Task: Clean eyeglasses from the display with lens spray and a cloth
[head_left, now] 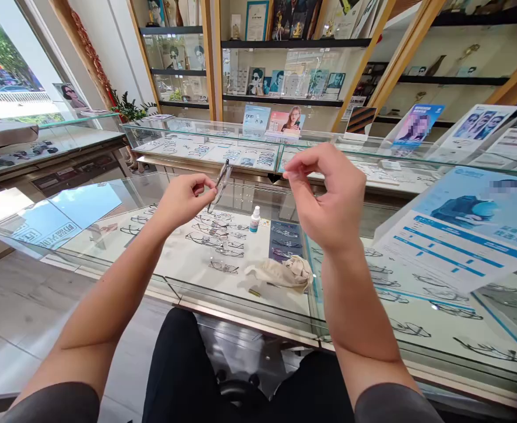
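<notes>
My left hand [192, 197] pinches a pair of eyeglasses [221, 187] by one edge, the dark frame tilted on end above the glass counter. My right hand [329, 197] is raised to the right of it, with thumb and forefinger pressed together at the tip. Whatever those fingertips may hold is too small to make out. On the counter top between the hands stands a small white bottle [255, 220]. Nearer to me lies a crumpled beige cloth [282, 272], and a small yellowish-green piece [254, 292] rests beside it.
Rows of eyeglasses [214, 235] lie inside the glass display counter [188, 288]. At the right, a large blue-and-white sign [465, 229] leans on the counter. Behind is another glass showcase [205, 147], with shelves [294, 42] of pictures and trophies above it.
</notes>
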{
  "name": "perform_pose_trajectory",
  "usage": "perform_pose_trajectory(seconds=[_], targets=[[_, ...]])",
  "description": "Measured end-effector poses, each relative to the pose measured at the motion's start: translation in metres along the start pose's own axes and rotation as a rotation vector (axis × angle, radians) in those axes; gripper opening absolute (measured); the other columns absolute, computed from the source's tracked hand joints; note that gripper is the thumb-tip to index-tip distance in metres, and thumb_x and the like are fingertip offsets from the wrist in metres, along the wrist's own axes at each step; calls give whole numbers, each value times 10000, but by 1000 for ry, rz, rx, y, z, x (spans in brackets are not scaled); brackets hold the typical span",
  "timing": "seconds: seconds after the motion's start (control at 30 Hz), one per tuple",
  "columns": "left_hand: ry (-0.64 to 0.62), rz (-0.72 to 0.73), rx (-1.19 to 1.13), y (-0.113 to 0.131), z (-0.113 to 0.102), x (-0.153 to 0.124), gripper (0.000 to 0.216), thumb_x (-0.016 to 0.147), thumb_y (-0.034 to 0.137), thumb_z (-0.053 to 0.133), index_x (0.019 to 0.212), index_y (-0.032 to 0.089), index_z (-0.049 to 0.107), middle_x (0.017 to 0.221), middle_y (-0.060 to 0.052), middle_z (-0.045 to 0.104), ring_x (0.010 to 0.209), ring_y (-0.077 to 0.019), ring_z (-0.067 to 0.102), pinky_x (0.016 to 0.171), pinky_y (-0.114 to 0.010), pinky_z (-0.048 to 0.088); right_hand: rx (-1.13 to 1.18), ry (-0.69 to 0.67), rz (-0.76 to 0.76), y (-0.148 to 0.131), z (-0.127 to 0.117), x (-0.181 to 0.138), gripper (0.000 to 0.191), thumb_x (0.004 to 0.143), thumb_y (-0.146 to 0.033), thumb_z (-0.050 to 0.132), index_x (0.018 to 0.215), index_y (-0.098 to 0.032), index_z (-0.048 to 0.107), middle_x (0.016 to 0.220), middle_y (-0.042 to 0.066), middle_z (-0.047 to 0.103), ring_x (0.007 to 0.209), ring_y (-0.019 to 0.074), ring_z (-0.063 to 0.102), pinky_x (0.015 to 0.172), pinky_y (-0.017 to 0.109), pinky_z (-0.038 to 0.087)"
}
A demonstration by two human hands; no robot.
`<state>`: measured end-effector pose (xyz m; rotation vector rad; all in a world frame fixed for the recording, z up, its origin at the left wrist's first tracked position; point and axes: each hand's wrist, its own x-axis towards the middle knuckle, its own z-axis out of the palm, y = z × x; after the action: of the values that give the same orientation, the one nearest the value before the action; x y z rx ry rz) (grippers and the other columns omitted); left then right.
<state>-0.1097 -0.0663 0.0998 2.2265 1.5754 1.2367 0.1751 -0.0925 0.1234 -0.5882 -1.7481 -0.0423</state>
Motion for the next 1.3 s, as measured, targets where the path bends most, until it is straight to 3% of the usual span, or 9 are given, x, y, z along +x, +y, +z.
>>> perform_pose_trajectory(seconds=[0.13,0.23,0.37,0.47,0.57,0.7,0.93,1.1,1.3], targets=[[-198,-73,285,-30,-5,4,206,885,323,645,899,194,806,709,-15,630,650,-173,528,624,-315,339,26,-89,143,40,19,-23,106,998,-198,577,928,-241,645,883,-2,643,772,167,588,760,359,503],[-320,-97,470,-50,1,13,252,910,293,633,1019,191,835,866,-57,751,754,-207,627,641,-324,356,47,-107,348,77,27,-58,86,993,-264,560,928,-241,612,754,-30,558,667,154,508,679,328,418],[-435,-99,640,-67,15,23,315,961,317,620,1156,210,843,1056,-91,819,946,-258,719,736,-305,454,68,-57,689,120,28,-98,230,1003,-457,563,1046,-238,617,699,-33,540,586,157,457,612,322,385],[-472,-89,722,-71,27,34,349,991,337,606,1228,225,837,1104,-108,832,1056,-285,738,849,-310,515,52,-55,825,143,28,-111,330,961,-544,615,1070,-234,633,563,-77,453,513,153,368,569,327,319],[-469,-49,783,-74,41,49,360,1007,325,594,1247,214,838,1139,-142,832,1118,-309,743,905,-331,533,-2,-45,847,156,27,-116,400,949,-616,635,974,-218,662,516,-88,380,520,142,305,580,335,261],[-517,5,809,-81,65,69,370,984,274,605,1251,187,846,1165,-181,826,1130,-323,752,945,-356,539,-87,-36,846,160,28,-120,569,998,-719,522,830,-205,700,523,-72,310,541,150,299,602,352,242],[-573,38,810,-98,102,83,355,925,225,618,1180,180,860,1142,-196,830,1079,-313,760,930,-358,530,-101,-22,904,161,32,-122,693,980,-827,449,654,-233,597,508,-52,321,534,155,335,618,354,279],[-609,42,825,-110,114,82,333,870,213,639,1116,173,859,1112,-192,831,1051,-291,751,894,-335,516,-110,-21,838,159,33,-121,635,957,-796,535,653,-238,549,547,-45,390,586,154,376,634,341,306],[-644,33,829,-121,116,82,324,843,171,667,1103,183,861,1132,-194,830,1057,-302,760,895,-344,511,-60,-14,861,155,35,-120,670,994,-735,503,541,-244,449,521,-32,344,563,148,363,632,352,308]])
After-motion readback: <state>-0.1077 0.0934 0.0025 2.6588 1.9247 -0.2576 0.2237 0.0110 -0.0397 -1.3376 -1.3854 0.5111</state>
